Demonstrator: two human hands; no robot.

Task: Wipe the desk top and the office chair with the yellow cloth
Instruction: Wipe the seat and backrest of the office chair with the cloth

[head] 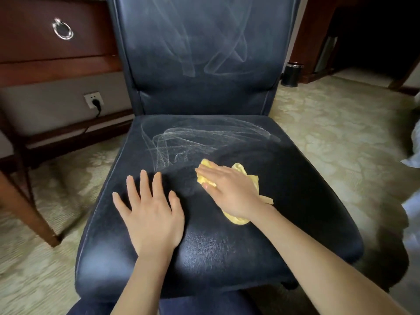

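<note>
The dark blue leather office chair fills the middle of the view, with pale damp wipe streaks on its seat and backrest. My right hand lies flat on the yellow cloth, pressing it onto the middle of the seat. The cloth pokes out around the fingers and wrist. My left hand rests palm down on the seat's left half, fingers spread, holding nothing. The wooden desk stands at the left, and only its drawer front and leg show.
A drawer with a silver ring pull sits on the desk at upper left. A wall socket with a black plug is below it. A small black bin stands on the patterned carpet to the right of the chair.
</note>
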